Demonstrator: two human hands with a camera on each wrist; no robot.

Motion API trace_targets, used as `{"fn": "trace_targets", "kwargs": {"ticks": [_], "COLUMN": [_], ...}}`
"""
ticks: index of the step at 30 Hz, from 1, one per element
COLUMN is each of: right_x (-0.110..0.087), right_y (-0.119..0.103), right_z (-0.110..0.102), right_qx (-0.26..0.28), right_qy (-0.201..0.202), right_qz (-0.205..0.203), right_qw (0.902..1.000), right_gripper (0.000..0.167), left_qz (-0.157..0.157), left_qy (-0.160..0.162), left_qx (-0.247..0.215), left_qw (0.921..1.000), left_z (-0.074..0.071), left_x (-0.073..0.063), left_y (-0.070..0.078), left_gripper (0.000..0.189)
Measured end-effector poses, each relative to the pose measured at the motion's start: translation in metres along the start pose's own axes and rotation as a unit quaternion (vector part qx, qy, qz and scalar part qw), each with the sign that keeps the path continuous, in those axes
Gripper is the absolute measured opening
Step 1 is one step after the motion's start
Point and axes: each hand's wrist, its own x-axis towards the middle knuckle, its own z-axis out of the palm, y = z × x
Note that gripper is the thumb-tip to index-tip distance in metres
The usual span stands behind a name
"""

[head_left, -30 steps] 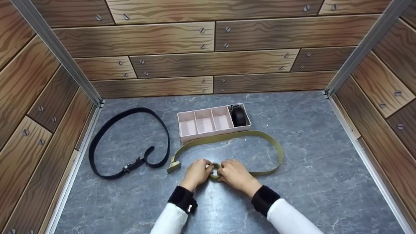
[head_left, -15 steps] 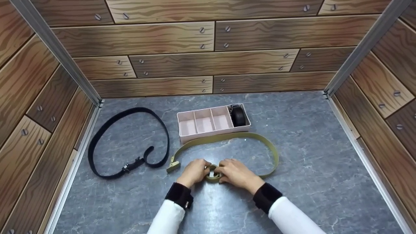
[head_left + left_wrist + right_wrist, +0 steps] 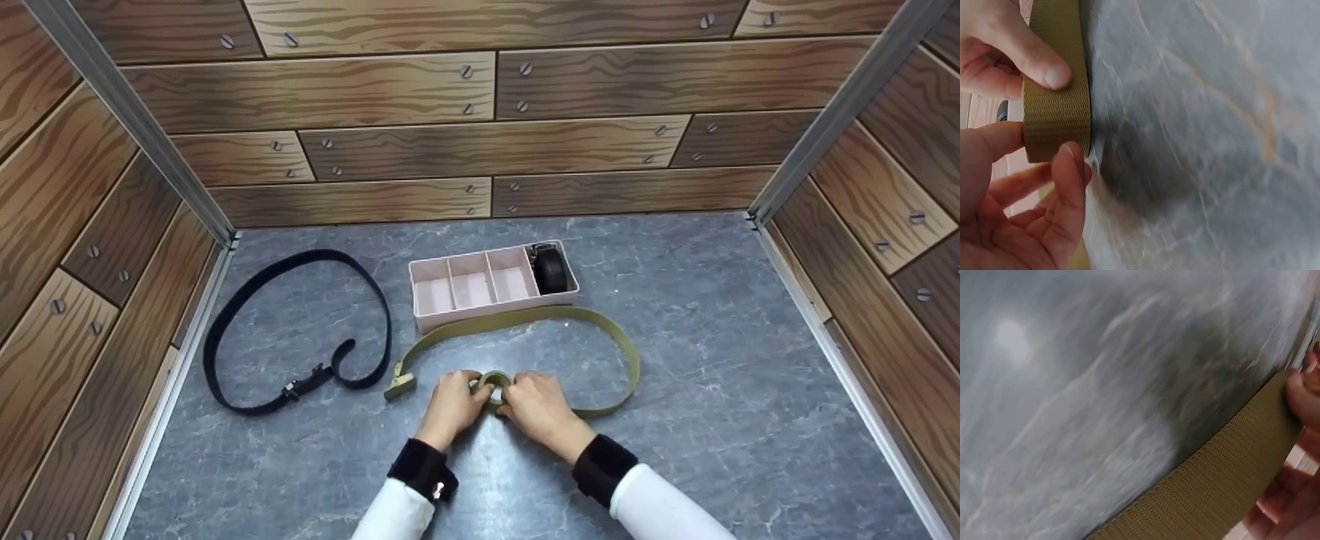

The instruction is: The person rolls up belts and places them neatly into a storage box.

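Note:
An olive webbing belt [image 3: 632, 360] lies on edge in a wide loop on the grey floor, its metal buckle [image 3: 400, 385] at the left end. The other end is rolled into a small upright coil between the two hands. My left hand [image 3: 451, 409] holds the coil's left side, thumb and fingers around the webbing [image 3: 1055, 126] in the left wrist view. With thumb and fingers, my right hand [image 3: 540, 409] grips the coil's right side, where the strap [image 3: 1213, 484] runs off. The fingers partly hide the coil.
Behind the olive belt stands a pink tray [image 3: 471, 289] with several compartments; a coiled black belt [image 3: 553, 270] sits in its rightmost one. Another black belt [image 3: 304, 382] lies in a loop at left. Wood-patterned walls [image 3: 480, 150] enclose the floor.
The belt's open loop has shrunk, its right bend shifting left. Both hands have shifted around the coil, moving slightly left and then back right.

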Motion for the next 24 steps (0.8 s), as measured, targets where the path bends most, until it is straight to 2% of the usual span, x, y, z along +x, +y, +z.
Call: {"fn": "trace_targets", "kwargs": {"ticks": [2,5,7,9,11,13,17,20,22,24], "right_x": [0.000,0.000,0.000,0.001,0.001,0.001,0.001,0.002,0.001,0.000], "right_y": [-0.005,-0.009,-0.008,-0.004,0.002,0.008,0.016,0.019,0.020,0.019], "right_z": [0.000,0.000,-0.001,-0.002,-0.004,-0.007,-0.013,-0.015,-0.014,-0.012], "right_qx": [-0.010,-0.007,0.011,0.027,0.038,0.041,0.041,0.035,0.025,0.015], "right_qy": [0.005,0.005,-0.006,-0.024,-0.046,-0.062,-0.076,-0.077,-0.072,-0.058], "right_qz": [0.019,0.028,0.023,0.012,-0.005,-0.030,-0.080,-0.100,-0.106,-0.108], "right_qw": [0.9998,0.9996,0.9997,0.9993,0.9982,0.9968,0.9930,0.9914,0.9915,0.9923], "right_gripper": [0.028,0.028,0.028,0.027,0.026,0.025,0.025,0.022,0.021,0.022], "left_qz": [-0.002,-0.016,-0.032,-0.054,-0.068,-0.063,-0.012,0.022,0.027,0.033], "left_qy": [0.012,0.012,-0.001,-0.025,-0.056,-0.089,-0.133,-0.145,-0.152,-0.142], "left_qx": [-0.022,-0.071,-0.109,-0.148,-0.166,-0.152,-0.079,-0.044,-0.041,-0.028], "left_qw": [0.9997,0.9973,0.9935,0.9872,0.9821,0.9823,0.9879,0.9881,0.9871,0.9890], "left_z": [0.001,0.003,0.003,0.002,0.000,-0.004,-0.012,-0.016,-0.016,-0.014], "left_x": [0.000,0.001,0.003,0.005,0.008,0.011,0.018,0.021,0.021,0.020], "left_y": [0.000,-0.001,-0.001,0.000,0.000,0.001,0.001,0.000,0.000,-0.001], "left_gripper": [0.018,0.015,0.014,0.014,0.014,0.014,0.010,0.011,0.015,0.016]}}
